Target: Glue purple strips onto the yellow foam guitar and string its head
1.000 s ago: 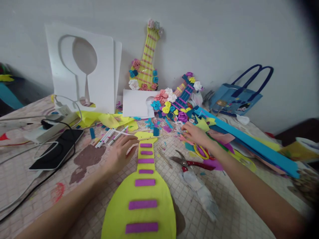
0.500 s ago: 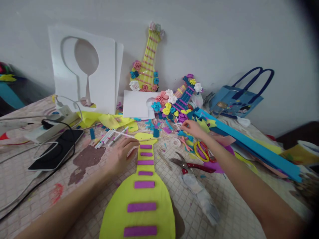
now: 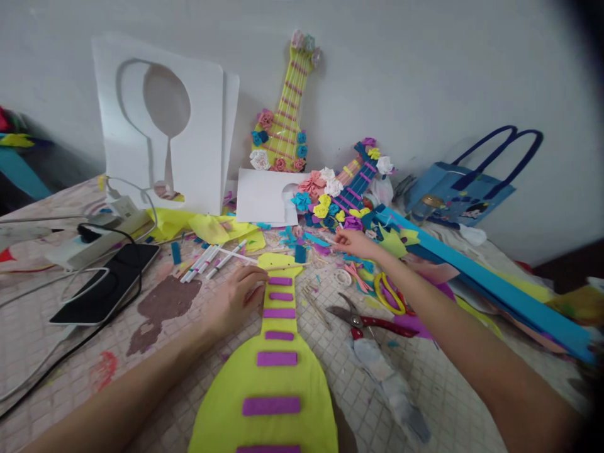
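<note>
A yellow-green foam guitar [image 3: 274, 377] with purple strips lies flat in front of me. My left hand [image 3: 236, 296] rests at the left edge of its neck, fingers curled, pinching a thin white strip. My right hand [image 3: 355, 243] reaches into the pile of coloured foam scraps [image 3: 321, 236] beyond the guitar's head, fingertips pinched on a thin pale stick. Two finished guitars with paper flowers lean at the back: a yellow one [image 3: 285, 116] and a blue one [image 3: 353, 182].
Pliers with red handles [image 3: 365, 318] and yellow scissors [image 3: 389, 292] lie right of the neck. White markers [image 3: 212, 257], a dark phone [image 3: 106, 283] with cables and a power strip [image 3: 94, 242] sit left. White cut-out boards [image 3: 160, 126], long blue foam sheets [image 3: 481, 277] and a blue bag [image 3: 467, 189] stand behind.
My right hand has moved left and farther into the scrap pile, from beside the yellow scissors to near the blue guitar's base. My left hand stays at the neck.
</note>
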{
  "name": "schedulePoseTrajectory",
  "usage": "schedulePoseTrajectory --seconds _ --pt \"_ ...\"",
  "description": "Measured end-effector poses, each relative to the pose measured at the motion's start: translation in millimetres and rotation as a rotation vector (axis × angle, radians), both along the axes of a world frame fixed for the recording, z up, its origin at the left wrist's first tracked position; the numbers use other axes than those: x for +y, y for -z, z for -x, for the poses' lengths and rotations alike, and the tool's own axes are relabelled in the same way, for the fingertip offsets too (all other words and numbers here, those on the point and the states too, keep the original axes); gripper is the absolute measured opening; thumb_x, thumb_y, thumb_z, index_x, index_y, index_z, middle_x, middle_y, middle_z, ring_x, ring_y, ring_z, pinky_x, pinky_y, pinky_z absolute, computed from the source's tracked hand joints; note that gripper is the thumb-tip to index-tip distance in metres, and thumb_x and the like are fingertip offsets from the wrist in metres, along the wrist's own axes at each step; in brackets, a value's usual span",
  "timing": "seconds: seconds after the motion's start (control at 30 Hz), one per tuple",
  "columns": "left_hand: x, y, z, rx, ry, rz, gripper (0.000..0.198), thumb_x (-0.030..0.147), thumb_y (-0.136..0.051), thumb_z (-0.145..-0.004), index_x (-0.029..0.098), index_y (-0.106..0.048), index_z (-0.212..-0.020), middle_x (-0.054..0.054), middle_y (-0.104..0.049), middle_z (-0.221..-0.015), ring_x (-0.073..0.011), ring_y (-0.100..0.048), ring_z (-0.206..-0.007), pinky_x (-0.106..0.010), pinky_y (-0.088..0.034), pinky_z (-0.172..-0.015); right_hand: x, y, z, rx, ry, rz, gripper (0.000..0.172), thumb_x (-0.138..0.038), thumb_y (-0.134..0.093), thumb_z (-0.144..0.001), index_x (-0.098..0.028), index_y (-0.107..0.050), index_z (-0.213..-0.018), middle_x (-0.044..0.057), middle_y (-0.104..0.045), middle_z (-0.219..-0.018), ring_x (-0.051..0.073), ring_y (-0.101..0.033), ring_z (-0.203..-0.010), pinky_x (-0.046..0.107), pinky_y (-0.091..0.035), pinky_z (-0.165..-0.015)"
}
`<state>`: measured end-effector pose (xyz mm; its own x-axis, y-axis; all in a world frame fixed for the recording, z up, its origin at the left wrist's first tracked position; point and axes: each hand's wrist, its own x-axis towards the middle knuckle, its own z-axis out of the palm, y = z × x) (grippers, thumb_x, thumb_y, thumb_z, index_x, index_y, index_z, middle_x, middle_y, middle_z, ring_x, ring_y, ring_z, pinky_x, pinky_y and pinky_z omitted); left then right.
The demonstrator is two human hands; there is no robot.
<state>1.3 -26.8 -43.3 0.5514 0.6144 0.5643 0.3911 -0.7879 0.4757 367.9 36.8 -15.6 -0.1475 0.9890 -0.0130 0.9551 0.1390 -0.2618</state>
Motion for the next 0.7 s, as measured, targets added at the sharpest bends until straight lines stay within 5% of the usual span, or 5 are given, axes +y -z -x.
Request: schedulePoseTrajectory --seconds 0.17,0.4,0.7 --pt "0.6 0.2 -0.4 -0.006 0.0 0.009 0.019 0.017 -0.046 -0.09 0.02 -0.061 -0.101 -0.006 -0.063 -0.102 -0.0154 -0.059 -0.097 -0.03 -0.051 -0.086 5.0 3.5 5.9 -0.025 -0.044 -0.047 0.01 -0.025 -0.064 -0.076 -0.017 -0.058 -0.072 0.0 -0.061 -0.067 0.013 -0.054 -0.062 0.023 -0.038 -0.057" --pt "2.7 1.4 -0.1 -0.014 -0.006 0.029 0.019 0.017 -0.046 -0.09 0.02 -0.061 -0.1 -0.006 -0.064 -0.102 -0.0154 -0.059 -0.098 -0.03 -0.051 -0.087 23.4 -39.0 -39.4 -0.107 0.114 -0.125 0.019 -0.027 -0.045 -0.091 -0.015 -0.058 -0.095 0.003 -0.062 -0.068 0.015 -0.058 -0.06 0.025 -0.042 -0.056" --pt "1.4 -0.4 0.7 -0.006 -0.013 0.061 0.019 0.017 -0.046 -0.091 0.02 -0.063 -0.099 -0.005 -0.064 -0.102 -0.0154 -0.059 -0.098 -0.03 -0.05 -0.088 25.0 2.2 -24.5 -0.277 0.103 -0.044 0.033 -0.034 -0.055 -0.091 -0.017 -0.056 -0.119 0.009 -0.058 -0.119 0.02 -0.06 -0.1 0.041 -0.052 -0.084"
